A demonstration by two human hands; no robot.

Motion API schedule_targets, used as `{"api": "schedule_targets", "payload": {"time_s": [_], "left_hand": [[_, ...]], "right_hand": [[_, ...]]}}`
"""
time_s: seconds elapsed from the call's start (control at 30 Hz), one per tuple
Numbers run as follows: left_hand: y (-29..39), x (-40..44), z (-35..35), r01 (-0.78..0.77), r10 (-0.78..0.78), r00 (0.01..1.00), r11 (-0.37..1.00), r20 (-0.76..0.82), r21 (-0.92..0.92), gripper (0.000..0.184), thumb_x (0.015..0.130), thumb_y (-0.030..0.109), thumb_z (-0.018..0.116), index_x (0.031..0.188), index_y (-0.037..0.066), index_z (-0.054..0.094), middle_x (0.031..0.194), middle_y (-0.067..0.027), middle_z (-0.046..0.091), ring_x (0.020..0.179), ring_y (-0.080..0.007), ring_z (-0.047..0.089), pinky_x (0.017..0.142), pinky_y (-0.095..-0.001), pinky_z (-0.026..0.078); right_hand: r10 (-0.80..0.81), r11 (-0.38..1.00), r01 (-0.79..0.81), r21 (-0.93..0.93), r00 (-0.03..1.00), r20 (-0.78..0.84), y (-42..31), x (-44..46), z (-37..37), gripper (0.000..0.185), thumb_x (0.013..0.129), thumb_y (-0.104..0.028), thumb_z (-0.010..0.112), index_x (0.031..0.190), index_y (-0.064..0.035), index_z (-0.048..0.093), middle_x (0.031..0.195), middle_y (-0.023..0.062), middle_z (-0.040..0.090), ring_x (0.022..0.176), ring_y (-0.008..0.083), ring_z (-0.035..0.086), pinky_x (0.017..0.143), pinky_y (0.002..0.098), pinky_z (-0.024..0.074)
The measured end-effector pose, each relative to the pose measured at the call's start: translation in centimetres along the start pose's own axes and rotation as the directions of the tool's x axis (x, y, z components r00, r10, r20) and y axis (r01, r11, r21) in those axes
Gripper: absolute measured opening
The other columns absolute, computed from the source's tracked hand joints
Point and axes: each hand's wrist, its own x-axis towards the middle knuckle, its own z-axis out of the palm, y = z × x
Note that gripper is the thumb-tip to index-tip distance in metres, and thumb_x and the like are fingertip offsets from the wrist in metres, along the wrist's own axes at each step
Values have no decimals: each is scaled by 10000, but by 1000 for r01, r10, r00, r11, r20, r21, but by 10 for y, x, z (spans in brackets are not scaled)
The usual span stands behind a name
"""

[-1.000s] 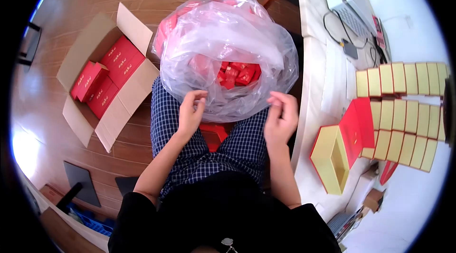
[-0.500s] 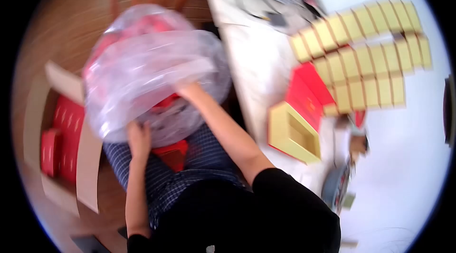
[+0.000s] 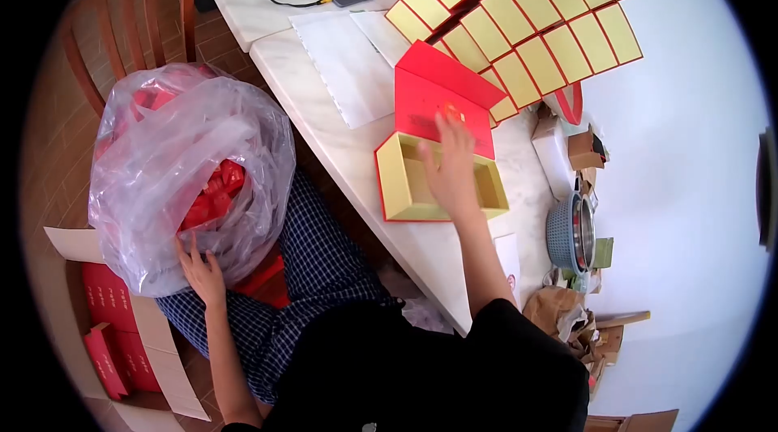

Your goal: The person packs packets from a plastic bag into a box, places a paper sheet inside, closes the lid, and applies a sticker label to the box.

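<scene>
Right hand (image 3: 454,168) over box (image 3: 395,181), fingers spread, empty; left hand (image 3: 204,280), fingers parted, touching bag (image 3: 154,164), which could slump if only lightly steadied.

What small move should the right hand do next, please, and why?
Probably, the right hand should lower its fingers to the near wall of the box and steady it. The box is open, and the hand is over it, fingers spread, seemingly holding nothing. The left hand is at the bag.

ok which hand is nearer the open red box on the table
Right. The right hand is over the open box; the left hand is farther off to the left, at the lower edge of the plastic bag.
</scene>
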Motion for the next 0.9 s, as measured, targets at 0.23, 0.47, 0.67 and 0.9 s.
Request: {"api": "schedule_targets", "payload": {"time_s": [0.23, 0.47, 0.67, 0.9], "left_hand": [[-9, -2, 8, -42, 42, 999, 999, -15, 29, 475, 810, 20, 572, 1283, 36, 537, 1466, -249, 312, 1325, -419, 356, 1065, -456, 324], [-12, -6, 9, -49, 49, 999, 997, -11, 62, 460, 809, 24, 569, 1269, 37, 547, 1458, -241, 327, 1307, -423, 374, 1055, -458, 336], [-5, -6, 4, -56, 55, 998, 998, 18, 37, 436, 815, 31, 568, 1251, 31, 559, 1454, -234, 337, 1296, -424, 384, 1053, -464, 338], [-4, 1, 5, -38, 36, 999, 996, 30, 77, 510, 744, 19, 579, 1248, 99, 580, 1387, -238, 422, 1224, -405, 458, 1018, -462, 385]], "right_hand": [[189, 981, -178, -74, 964, 187, -24, -27, 16, 648, 922, -283, 543, 1459, -37, 276, 1471, 315, 233, 1336, 493, 263, 1081, 583, 232], [365, 916, -335, -219, 924, 117, -11, -25, 33, 616, 940, -251, 493, 1469, -53, 248, 1481, 302, 220, 1343, 486, 260, 1045, 655, 228], [428, 875, -416, -247, 904, -3, 8, -4, 40, 579, 932, -204, 498, 1433, 0, 291, 1459, 294, 260, 1330, 480, 280, 1060, 619, 231], [-93, 709, 185, 681, 981, -170, -156, -24, 23, 241, 815, 3, 547, 1043, -20, 619, 1023, 160, 624, 978, 344, 562, 874, 427, 423]]}}
